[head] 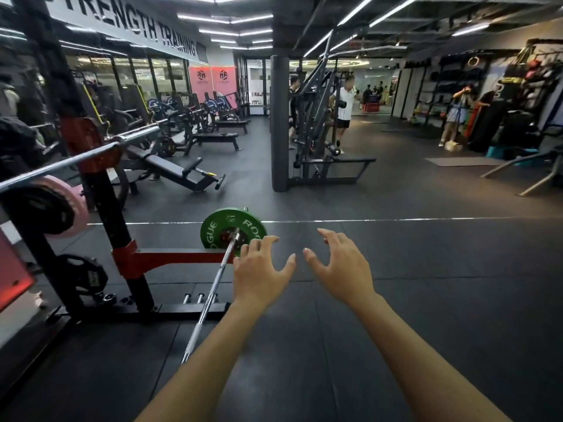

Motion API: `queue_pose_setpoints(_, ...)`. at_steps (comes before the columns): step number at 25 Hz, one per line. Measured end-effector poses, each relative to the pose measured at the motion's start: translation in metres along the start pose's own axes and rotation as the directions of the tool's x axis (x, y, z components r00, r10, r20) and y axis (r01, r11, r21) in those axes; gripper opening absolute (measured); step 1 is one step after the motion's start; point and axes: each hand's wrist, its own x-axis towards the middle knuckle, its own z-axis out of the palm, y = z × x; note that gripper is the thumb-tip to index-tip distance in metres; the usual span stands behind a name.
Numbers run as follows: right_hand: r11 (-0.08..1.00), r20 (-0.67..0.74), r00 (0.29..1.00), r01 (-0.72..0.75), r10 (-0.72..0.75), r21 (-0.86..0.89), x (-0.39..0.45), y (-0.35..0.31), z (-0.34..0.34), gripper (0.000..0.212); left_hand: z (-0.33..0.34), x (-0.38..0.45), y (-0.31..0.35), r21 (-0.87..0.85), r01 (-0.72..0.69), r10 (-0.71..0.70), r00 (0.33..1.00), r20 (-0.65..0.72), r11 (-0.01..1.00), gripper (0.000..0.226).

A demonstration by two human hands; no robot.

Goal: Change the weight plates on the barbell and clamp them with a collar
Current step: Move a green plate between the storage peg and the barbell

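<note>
A steel barbell (213, 287) lies on the black rubber floor and runs away from me. A green weight plate (213, 228) sits on its far end. My left hand (259, 269) hovers just right of the bar, fingers spread and empty, its fingertips overlapping the plate's lower right edge in the view. My right hand (341, 266) is held out beside it, fingers spread, holding nothing. No collar is visible.
A black and red squat rack (122, 254) stands at the left with a second bar (76, 158) across it. A pink plate (71, 205) and black plates (82, 274) hang on its pegs. Benches, a black pillar (279, 123) and people are farther back.
</note>
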Motion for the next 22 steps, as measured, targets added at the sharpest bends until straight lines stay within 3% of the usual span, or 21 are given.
queue_pose_setpoints(6, 0.997, 0.023, 0.998, 0.055, -0.054, -0.054, 0.156, 0.057, 0.064, 0.059, 0.080, 0.152, -0.030, 0.089, 0.046, -0.041, 0.998, -0.056, 0.995, 0.055)
queue_pose_setpoints(13, 0.990, 0.052, 0.989, 0.142, -0.142, -0.003, 0.336, 0.128, 0.155, 0.060, 0.173, 0.309, -0.077, 0.166, 0.072, -0.056, 0.993, -0.101, 0.983, 0.060)
queue_pose_setpoints(22, 0.927, 0.171, 0.916, 0.338, -0.364, 0.162, 0.570, 0.175, 0.298, 0.060, 0.273, 0.492, -0.144, 0.268, 0.315, -0.251, 0.936, -0.248, 0.910, 0.066)
